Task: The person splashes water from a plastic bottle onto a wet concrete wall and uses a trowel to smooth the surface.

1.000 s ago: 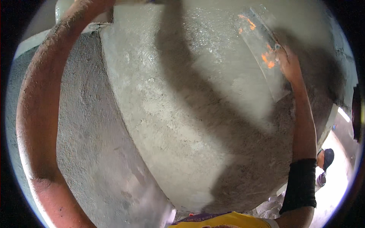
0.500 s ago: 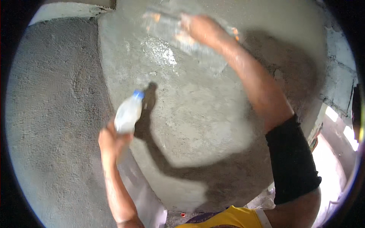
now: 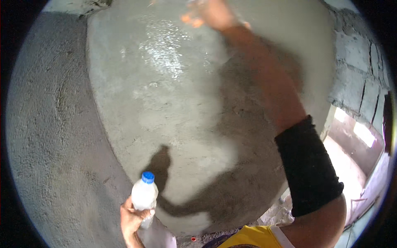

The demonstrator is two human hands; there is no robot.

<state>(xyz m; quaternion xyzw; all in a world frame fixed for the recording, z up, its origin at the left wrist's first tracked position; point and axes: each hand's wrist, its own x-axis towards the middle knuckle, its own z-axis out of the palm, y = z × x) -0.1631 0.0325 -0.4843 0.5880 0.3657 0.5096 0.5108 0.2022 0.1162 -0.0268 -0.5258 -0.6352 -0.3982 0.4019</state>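
Observation:
My left hand (image 3: 132, 221) grips a plastic bottle (image 3: 144, 194) with a blue cap and whitish contents, low in front of the plastered wall (image 3: 173, 115). High at the top, my right hand (image 3: 211, 14), blurred, holds a steel trowel (image 3: 192, 20) with orange patches against the wet, shiny plaster; the tool is mostly behind the hand or cut off by the picture's edge. A black sleeve covers my right elbow, and both arms cast shadows on the wall.
A rough grey rendered surface (image 3: 49, 115) fills the left side. Bare blockwork (image 3: 351, 53) is at upper right, above a bright opening (image 3: 339, 161) with pinkish walls beyond. Rubble (image 3: 275, 213) lies at the wall's foot, near a small red round object (image 3: 193, 239).
My left hand has come down from the upper left edge and now holds the bottle low. My right hand has swept the trowel leftward and up. The view has also shifted.

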